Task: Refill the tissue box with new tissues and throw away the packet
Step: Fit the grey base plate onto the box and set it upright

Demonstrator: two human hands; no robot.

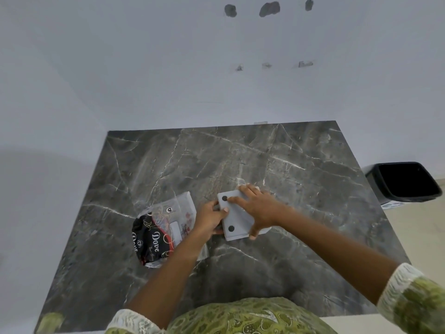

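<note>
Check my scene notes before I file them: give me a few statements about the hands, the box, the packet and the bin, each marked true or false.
1. Both hands rest on the tissue box. True: left hand, right hand.
2. The packet lies to the right of the box. False: it lies to the left.
3. The bin stands on the table. False: it stands on the floor beside it.
4. Two dark round pads show on the box's upward face. True.
</note>
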